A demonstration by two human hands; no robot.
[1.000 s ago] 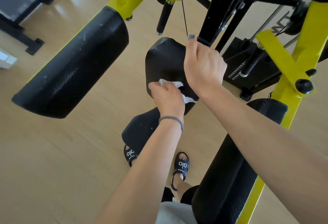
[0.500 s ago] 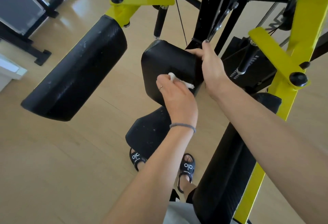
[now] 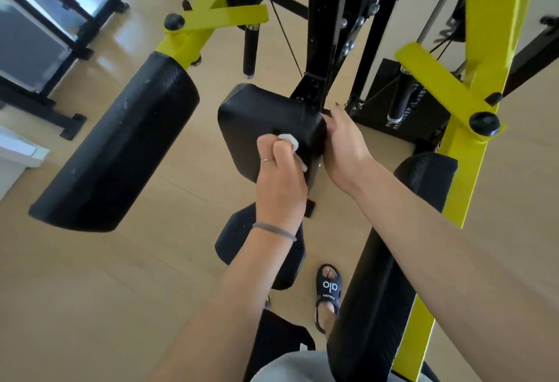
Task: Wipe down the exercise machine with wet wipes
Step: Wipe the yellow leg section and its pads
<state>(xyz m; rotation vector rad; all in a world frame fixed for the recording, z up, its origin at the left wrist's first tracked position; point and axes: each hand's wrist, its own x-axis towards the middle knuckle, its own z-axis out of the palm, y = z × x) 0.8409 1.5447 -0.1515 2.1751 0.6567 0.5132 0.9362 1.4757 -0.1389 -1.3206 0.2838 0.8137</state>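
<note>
We press a crumpled white wet wipe [image 3: 292, 143] against the black padded vinyl back cushion [image 3: 266, 127] at the machine's centre, our left hand [image 3: 279, 179] curled around the wipe. Our right hand [image 3: 343, 145] grips the cushion's right edge, fingers wrapped behind it. A long black cylindrical arm pad [image 3: 118, 145] hangs well to the left on its yellow steel frame [image 3: 211, 18].

Bare arms, small accessories, dark sandals

The left hand [image 3: 279, 182] wears a thin ring [image 3: 267, 158]; just below it, a grey hair tie [image 3: 273, 231] circles the wrist. Black "alo" sandal [image 3: 328, 291], grey shorts [image 3: 290, 366].
</note>
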